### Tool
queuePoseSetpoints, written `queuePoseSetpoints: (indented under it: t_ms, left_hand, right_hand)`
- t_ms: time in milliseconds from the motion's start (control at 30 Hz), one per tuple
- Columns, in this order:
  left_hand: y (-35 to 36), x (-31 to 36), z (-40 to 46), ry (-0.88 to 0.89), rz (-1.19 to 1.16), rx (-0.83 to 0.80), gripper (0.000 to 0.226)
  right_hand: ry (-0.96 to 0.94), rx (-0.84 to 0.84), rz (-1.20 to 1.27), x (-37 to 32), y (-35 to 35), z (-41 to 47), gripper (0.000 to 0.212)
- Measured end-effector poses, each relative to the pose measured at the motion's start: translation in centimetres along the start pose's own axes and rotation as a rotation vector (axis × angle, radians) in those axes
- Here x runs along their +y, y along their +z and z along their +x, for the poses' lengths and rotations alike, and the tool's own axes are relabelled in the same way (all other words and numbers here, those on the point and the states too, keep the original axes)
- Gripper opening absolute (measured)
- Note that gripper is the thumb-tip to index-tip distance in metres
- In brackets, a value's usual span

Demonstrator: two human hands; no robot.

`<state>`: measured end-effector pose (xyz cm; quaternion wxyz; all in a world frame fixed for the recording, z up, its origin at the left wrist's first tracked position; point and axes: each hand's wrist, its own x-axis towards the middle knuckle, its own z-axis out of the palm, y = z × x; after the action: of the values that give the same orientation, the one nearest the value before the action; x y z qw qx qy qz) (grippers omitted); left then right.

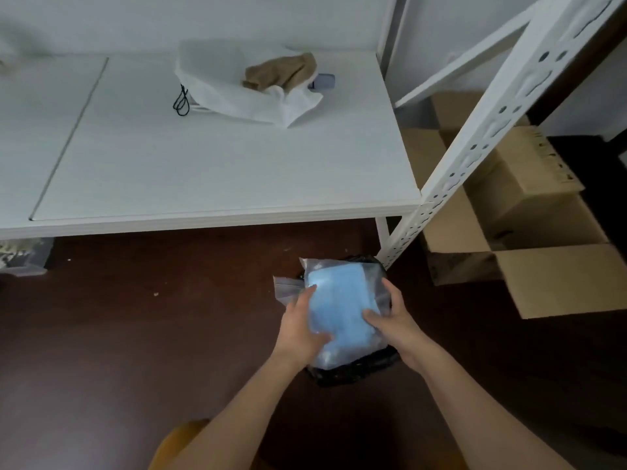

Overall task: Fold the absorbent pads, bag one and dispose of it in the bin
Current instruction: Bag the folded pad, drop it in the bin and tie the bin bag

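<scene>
Above the black-lined bin (356, 371), both hands' fingers (373, 320) grasp the unlabelled bagged blue pad (339, 300).

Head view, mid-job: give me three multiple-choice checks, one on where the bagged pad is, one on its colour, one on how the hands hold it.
1. Where is the bagged pad?
A. On the white table
B. Over the black-lined bin on the floor
C. Inside a cardboard box

2. What colour is the pad inside the clear bag?
A. Light blue
B. Tan
C. Red

3. How is the bag held?
A. Left hand only
B. Lying released
C. Both hands

Key: 1 B, the clear bag sits above the bin, below the table. 2 A, the pad shows light blue through the plastic. 3 C, the left hand and the right hand each have a grip on one side.
</scene>
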<state>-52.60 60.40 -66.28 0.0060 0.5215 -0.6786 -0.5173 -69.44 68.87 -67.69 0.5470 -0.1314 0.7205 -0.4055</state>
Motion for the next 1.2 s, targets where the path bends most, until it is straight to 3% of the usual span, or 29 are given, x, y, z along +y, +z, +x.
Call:
queuePoseSetpoints:
  t_ms: [67, 167, 267, 333, 467, 700, 800, 867, 933, 1000, 1067, 1167, 1200]
  left_hand:
    - [0.8, -1.4, 1.6, 0.13, 0.395, 0.007, 0.102]
    - [2.2, -3.2, 3.9, 0.233, 0.648, -0.042, 0.11]
    - [3.6, -4.5, 5.9, 0.284, 0.735, -0.08, 0.105]
    - [4.7, -5.3, 6.8, 0.306, 0.777, -0.059, 0.1]
    - [6.4, -6.1, 7.5, 0.285, 0.89, 0.014, 0.099]
    - [7.6, -5.7, 8.7, 0.254, 1.057, 0.004, 0.097]
    - [6.0, -4.9, 8.4, 0.283, 0.935, -0.041, 0.095]
    - [4.4, -4.7, 7.3, 0.359, 0.774, 0.01, 0.085]
    - [2.8, -5.3, 6.2, 0.44, 0.55, 0.22, 0.069]
    - [1.5, -6.4, 5.6, 0.446, 0.351, 0.432, 0.051]
    - [0.7, -8.8, 6.6, 0.249, 0.241, 0.524, 0.047]
    - [-0.5, -10.6, 8.4, -0.299, -0.088, 0.309, 0.062]
    - [-0.4, -10.5, 8.6, -0.403, -0.196, 0.21, 0.067]
  right_hand:
    - [-0.023, -0.037, -0.127, 1.4, 0.0, 2.2, 0.086]
    - [-0.02, 0.015, -0.468, 3.2, 0.2, 5.3, 0.093]
    - [-0.049, 0.125, -0.816, 4.7, 0.4, 7.2, 0.083]
    - [-0.168, 0.26, -1.005, 5.3, 0.8, 7.6, 0.073]
    - [-0.359, 0.488, -1.15, 6.7, 1.6, 7.8, 0.065]
    - [-0.427, 0.403, -1.314, 7.3, 0.3, 8.6, 0.065]
    - [-0.625, 0.397, -1.125, 7.2, -1.3, 8.7, 0.061]
    - [-0.713, 0.522, -0.952, 7.3, -2.5, 8.7, 0.058]
    - [-0.649, 0.628, -0.825, 7.8, -3.9, 8.7, 0.052]
    - [-0.461, 0.613, -0.705, 8.3, -5.1, 8.6, 0.045]
    - [-0.206, 0.514, -0.5, 8.5, -5.7, 8.9, 0.049]
    - [0.146, 0.365, -0.054, 8.5, -5.7, 9.8, 0.066]
    - [0.226, 0.309, 0.079, 8.5, -5.5, 10.0, 0.066]
